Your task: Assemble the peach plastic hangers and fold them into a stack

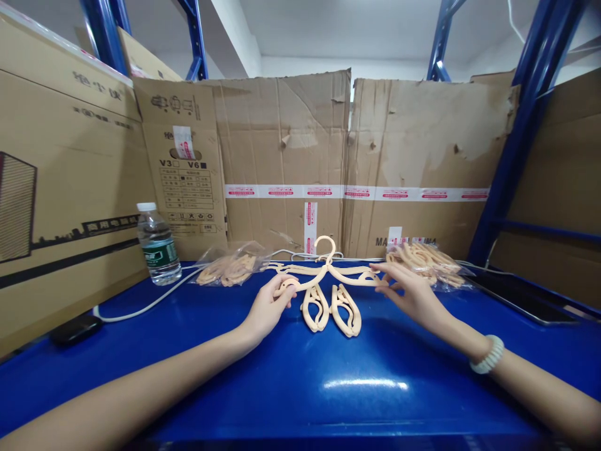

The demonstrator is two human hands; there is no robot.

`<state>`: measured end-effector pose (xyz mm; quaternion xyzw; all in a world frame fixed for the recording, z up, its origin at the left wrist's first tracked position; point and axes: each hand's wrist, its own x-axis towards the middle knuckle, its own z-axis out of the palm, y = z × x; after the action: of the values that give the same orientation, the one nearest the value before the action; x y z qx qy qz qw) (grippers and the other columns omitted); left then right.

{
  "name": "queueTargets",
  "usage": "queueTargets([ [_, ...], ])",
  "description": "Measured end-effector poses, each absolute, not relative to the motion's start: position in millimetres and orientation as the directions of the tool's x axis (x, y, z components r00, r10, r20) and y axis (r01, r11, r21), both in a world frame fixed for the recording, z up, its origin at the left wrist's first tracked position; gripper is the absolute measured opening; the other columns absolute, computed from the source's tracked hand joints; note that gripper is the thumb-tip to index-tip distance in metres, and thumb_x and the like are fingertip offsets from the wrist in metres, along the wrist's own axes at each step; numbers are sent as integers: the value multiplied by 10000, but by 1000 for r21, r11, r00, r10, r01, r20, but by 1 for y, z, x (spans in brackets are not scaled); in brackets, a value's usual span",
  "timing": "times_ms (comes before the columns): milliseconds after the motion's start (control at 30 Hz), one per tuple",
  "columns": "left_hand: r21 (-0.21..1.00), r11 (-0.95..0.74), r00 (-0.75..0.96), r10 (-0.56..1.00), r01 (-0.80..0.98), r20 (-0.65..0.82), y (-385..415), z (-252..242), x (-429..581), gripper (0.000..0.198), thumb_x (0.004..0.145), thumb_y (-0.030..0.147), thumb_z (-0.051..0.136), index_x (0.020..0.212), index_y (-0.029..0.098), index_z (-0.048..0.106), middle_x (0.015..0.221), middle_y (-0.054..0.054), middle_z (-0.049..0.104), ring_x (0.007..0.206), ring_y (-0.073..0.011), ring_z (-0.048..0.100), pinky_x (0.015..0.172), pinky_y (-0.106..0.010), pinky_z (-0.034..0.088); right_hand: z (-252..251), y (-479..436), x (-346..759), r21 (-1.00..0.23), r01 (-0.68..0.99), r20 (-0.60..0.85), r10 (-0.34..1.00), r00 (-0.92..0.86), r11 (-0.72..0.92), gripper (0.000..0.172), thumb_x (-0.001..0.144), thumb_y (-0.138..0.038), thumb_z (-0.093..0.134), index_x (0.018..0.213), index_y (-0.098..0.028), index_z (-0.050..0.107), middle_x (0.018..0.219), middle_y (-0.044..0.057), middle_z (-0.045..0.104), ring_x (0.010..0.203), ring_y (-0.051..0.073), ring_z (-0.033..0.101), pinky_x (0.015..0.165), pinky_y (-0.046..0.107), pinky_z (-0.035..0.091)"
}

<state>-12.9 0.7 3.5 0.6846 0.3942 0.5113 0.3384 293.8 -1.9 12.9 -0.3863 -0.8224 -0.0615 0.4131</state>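
A beige plastic hanger (325, 270) with its hook upward is spread out between my two hands. My left hand (271, 302) pinches the hanger's left arm end, and the fingers of my right hand (406, 291) are closed on its right arm end. Behind it, more beige hanger arms lie on the blue table, partly covered by the front one. Just in front of the spread hanger lie two folded beige hangers, a left one (307, 315) and a right one (357, 319), side by side and apart from my hands.
Bagged beige hangers lie at the back left (230, 269) and back right (425, 263). A water bottle (159, 250), a white cable, and a black object (76, 330) are on the left. A dark tablet-like device (521, 299) lies right. Cardboard boxes (286, 150) wall the rear of the blue table (282, 388).
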Motion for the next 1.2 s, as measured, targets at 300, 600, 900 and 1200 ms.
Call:
queueTargets([
  [300, 895, -413, 139, 909, 169, 393, -1, 6, -12, 313, 733, 381, 646, 940, 149, 609, 755, -9, 604, 649, -136, 570, 658, -271, 483, 17, 6, 300, -607, 450, 575, 753, -320, 655, 328, 861, -438, 550, 1031, -182, 664, 1007, 95, 652, 832, 210, 619, 727, 359, 551],
  [600, 877, -477, 164, 871, 57, 463, -7, 4, -6, 402, 761, 331, 655, 1106, 193, 501, 836, 0, 584, 707, -138, 615, 600, -237, 515, 8, -3, 270, -890, -18, 450, 874, -184, 455, 472, 678, -455, 762, 892, -228, 408, 773, -11, 598, 653, 153, 620, 637, 341, 561],
  [900, 835, -544, 211, 828, 84, 519, -20, 4, 1, 447, 781, 300, 644, 1169, 227, 432, 811, 17, 560, 659, -127, 603, 545, -232, 535, 15, -31, 251, -810, 172, 378, 723, -578, 561, 269, 865, -422, 592, 947, -166, 595, 947, 65, 635, 865, 181, 614, 809, 351, 515],
  [1200, 864, -502, 165, 856, 33, 490, -18, 2, 2, 291, 712, 305, 718, 831, 191, 478, 743, 26, 587, 624, -130, 623, 556, -248, 545, 23, -45, 245, -561, 294, 436, 577, -691, 774, 308, 943, -354, 484, 1211, -241, 586, 1132, 84, 596, 1069, 202, 540, 977, 407, 430],
])
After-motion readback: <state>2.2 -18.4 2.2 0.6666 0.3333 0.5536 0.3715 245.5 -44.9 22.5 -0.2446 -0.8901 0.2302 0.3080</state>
